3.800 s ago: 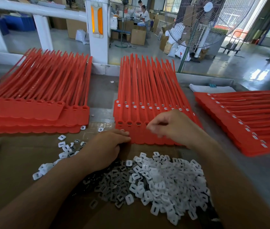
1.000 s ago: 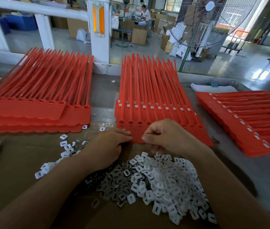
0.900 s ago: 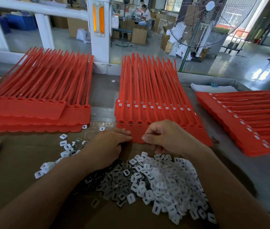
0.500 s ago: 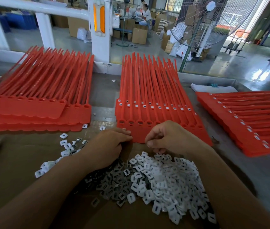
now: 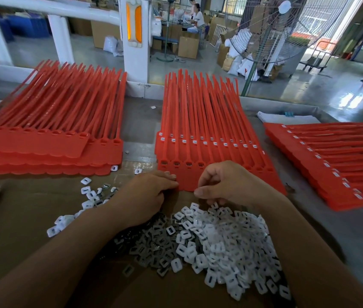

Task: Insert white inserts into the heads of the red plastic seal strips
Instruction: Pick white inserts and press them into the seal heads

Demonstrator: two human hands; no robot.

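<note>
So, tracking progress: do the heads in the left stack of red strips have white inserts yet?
No, the heads of the left stack show only empty red slots.

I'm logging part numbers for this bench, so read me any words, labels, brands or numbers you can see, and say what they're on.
No text here can be read.
White sack in the background: a red mark, too blurred to read.
Red plastic seal strips and white plastic inserts: no print visible.
</note>
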